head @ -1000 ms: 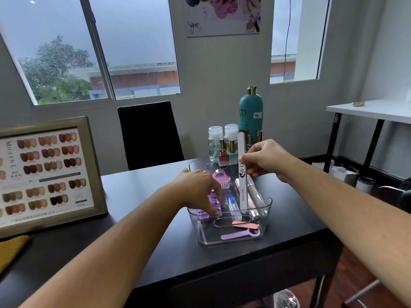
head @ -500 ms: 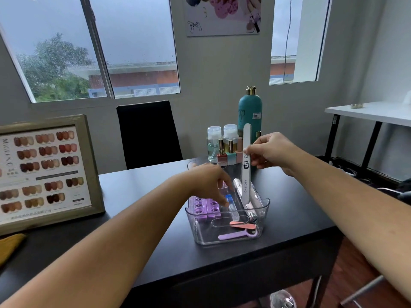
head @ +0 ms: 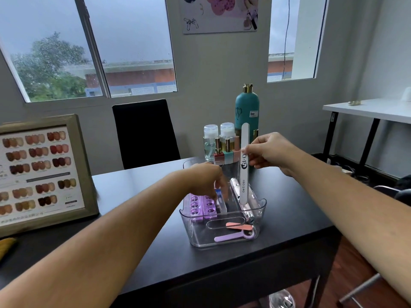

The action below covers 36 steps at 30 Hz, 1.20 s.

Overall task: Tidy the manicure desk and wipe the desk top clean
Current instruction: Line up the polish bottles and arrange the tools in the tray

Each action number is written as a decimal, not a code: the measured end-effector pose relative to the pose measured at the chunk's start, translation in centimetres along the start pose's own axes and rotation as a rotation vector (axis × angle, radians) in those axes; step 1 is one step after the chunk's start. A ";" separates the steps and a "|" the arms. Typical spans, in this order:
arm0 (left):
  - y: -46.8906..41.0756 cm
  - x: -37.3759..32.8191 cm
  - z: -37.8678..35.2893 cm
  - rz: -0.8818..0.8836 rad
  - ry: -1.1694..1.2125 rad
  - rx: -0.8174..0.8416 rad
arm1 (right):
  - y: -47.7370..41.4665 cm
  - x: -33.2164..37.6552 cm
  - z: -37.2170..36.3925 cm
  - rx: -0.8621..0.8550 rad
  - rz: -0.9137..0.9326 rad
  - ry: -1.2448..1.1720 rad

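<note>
On the dark bench (head: 138, 196), a clear bin (head: 262, 210) already holds purple toe separators (head: 201, 206) and small pink and lilac tools. The right grip (head: 270, 152) pinches a white nail file (head: 244, 165) upright, its lower end inside the bin. The left grip (head: 206, 177) reaches into the bin beside a blue-capped tube (head: 220, 201); blur hides whether it grasps it. Sorting looks nearly finished, while wiping appears not yet begun.
</note>
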State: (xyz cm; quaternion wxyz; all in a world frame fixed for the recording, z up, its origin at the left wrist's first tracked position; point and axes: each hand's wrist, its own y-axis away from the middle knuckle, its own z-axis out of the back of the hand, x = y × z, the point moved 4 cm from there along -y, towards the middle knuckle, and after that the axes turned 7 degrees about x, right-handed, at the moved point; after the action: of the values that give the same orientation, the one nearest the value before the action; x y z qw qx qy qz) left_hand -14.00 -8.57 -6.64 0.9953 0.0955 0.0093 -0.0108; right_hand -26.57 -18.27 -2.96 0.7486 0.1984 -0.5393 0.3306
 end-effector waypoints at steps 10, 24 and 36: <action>0.9 -0.1 -0.7 -0.039 0.117 0.041 | -0.3 0.1 -0.4 0.001 -0.001 0.009; -0.7 -0.7 -0.8 -0.092 0.198 -0.157 | -0.3 1.6 1.2 -0.045 0.046 0.035; 0.2 -0.1 -0.4 -0.090 0.153 -0.199 | -1.1 0.9 -0.6 0.012 -0.034 0.253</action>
State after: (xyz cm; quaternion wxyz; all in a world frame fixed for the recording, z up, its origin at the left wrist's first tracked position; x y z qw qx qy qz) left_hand -14.13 -8.28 -6.99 0.9948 -0.0039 0.0906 -0.0470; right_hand -25.24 -18.42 -2.27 0.8150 0.1688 -0.4350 0.3437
